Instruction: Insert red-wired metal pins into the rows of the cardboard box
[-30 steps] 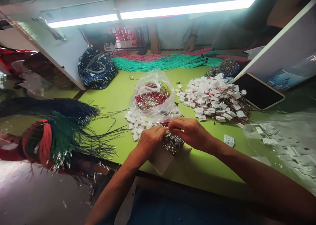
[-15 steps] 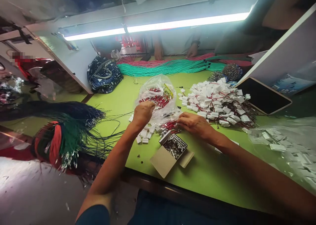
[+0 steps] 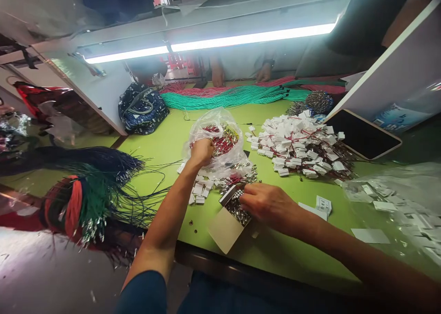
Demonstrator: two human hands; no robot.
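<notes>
Watching from my remote feed, I see the left hand (image 3: pixel 201 151) closed on red-sleeved wires (image 3: pixel 222 142) inside a clear plastic bag (image 3: pixel 213 126) at twelve o'clock. Nearer me, the right hand (image 3: pixel 263 206), fingers curled, sits over an open cardboard box (image 3: pixel 223 230) of metal terminals (image 3: pixel 236 208); I cannot tell if it grips any. White-tagged wire bundles (image 3: pixel 299 144) lie at one o'clock on the green surface (image 3: pixel 292 254).

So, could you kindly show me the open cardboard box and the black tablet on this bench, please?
Open cardboard box (image 3: pixel 223 230): head view, on its pale flap.
Black tablet (image 3: pixel 361 135): head view, on its dark screen.
</notes>
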